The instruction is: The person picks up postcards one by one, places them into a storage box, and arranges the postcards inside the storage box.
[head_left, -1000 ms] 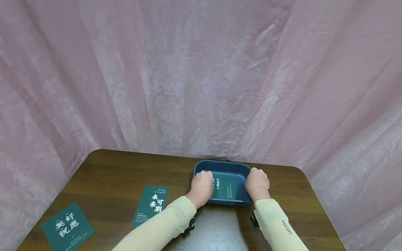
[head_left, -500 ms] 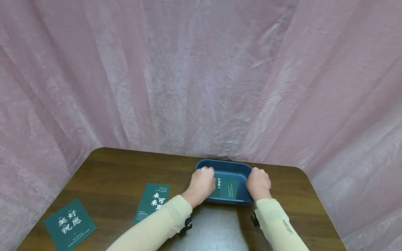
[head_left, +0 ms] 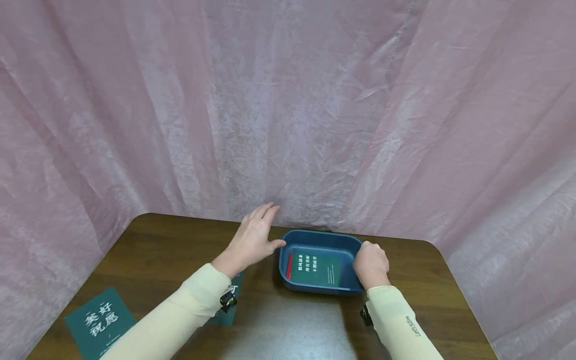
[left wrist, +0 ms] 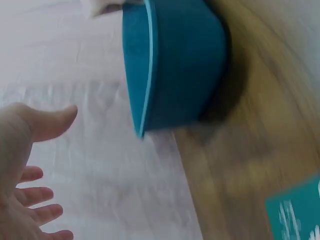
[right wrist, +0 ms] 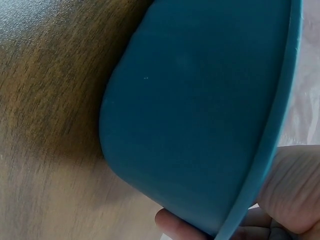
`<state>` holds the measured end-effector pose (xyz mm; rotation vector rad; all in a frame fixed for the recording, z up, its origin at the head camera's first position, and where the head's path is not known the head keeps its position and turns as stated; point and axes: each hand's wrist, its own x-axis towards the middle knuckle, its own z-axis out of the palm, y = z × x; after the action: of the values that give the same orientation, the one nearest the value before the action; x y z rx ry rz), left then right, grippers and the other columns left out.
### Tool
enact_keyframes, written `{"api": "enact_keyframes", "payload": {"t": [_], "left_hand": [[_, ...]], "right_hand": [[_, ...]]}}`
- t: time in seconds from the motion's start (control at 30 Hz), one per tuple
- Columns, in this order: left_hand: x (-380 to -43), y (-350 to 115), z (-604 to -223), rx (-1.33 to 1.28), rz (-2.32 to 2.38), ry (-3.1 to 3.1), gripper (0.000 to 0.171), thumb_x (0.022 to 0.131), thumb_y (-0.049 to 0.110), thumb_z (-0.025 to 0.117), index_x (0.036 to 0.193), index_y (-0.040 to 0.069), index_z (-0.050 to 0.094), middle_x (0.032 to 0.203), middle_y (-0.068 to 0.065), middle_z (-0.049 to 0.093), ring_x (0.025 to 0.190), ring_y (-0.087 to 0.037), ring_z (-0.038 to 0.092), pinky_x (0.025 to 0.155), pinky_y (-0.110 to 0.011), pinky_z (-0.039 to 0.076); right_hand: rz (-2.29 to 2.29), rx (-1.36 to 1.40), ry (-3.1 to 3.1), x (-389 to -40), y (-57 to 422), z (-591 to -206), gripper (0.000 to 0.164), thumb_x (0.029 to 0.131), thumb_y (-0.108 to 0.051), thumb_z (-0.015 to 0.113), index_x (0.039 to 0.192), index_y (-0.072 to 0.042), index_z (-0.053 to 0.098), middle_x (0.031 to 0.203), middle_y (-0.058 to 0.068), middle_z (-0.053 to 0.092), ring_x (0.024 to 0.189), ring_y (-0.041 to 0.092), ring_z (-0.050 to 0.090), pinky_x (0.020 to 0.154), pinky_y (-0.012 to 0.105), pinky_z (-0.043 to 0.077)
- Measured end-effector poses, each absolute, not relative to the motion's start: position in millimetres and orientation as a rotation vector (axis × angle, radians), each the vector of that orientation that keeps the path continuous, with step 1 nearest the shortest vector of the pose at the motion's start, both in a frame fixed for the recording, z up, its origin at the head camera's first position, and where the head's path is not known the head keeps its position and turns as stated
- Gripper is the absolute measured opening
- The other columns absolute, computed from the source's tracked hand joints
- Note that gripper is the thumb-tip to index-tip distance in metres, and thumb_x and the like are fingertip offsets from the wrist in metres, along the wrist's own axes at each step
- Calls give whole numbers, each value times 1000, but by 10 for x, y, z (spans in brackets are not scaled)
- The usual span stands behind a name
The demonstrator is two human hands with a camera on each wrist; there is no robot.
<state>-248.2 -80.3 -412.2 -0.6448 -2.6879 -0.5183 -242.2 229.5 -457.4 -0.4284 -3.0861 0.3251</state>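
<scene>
A blue rectangular basin (head_left: 321, 288) with rounded corners stands toward the back of the wooden table. Inside it lie a green card (head_left: 321, 272) printed with white characters and a narrow red strip (head_left: 289, 266) at its left. My right hand (head_left: 371, 265) grips the basin's right rim; in the right wrist view its fingers (right wrist: 182, 227) curl under the outer wall. My left hand (head_left: 253, 236) is off the basin's left end, fingers spread and thumb beside the rim. The left wrist view shows that hand holding nothing, apart from the basin (left wrist: 185, 65).
On the table's left lies a green card (head_left: 100, 320) with large white characters. Another green card (head_left: 229, 312) is partly covered by the left forearm. Pink cloth (head_left: 288, 110) hangs behind the table's back edge.
My left hand has let go of the basin's left rim, spread its fingers and moved left. This uncovers the red strip and more of the card inside. The right hand keeps its grip.
</scene>
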Motion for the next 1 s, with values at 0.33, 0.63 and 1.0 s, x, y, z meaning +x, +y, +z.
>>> {"api": "enact_keyframes", "payload": {"t": [0.33, 0.63, 1.0], "left_hand": [[-2464, -1464, -4367, -638, -405, -2841, 120, 57, 70, 73, 150, 21, 14, 156, -7, 20, 145, -30, 12, 112, -60, 12], [-2354, -1731, -4649, -741, -411, -3094, 132, 41, 51, 89, 149, 19, 21, 156, -8, 19, 145, -32, 10, 110, -60, 18], [-2257, -1779, -4732, -725, -367, -3301, 99, 42, 40, 93, 131, 21, 54, 139, -5, 47, 129, -30, 41, 107, -57, 29]], "right_hand": [[313, -434, -3099, -2410, 2318, -4559, 20, 82, -5, 55, 96, 6, 64, 89, 27, 66, 73, 38, 65, 50, 47, 50], [313, -442, -3090, -2413, 2307, -4594, 20, 82, -5, 55, 96, 6, 64, 89, 28, 66, 74, 39, 65, 49, 49, 50], [307, -434, -3084, -2419, 2284, -4577, 20, 83, -5, 54, 96, 6, 64, 89, 28, 66, 72, 38, 65, 48, 47, 50]]}}
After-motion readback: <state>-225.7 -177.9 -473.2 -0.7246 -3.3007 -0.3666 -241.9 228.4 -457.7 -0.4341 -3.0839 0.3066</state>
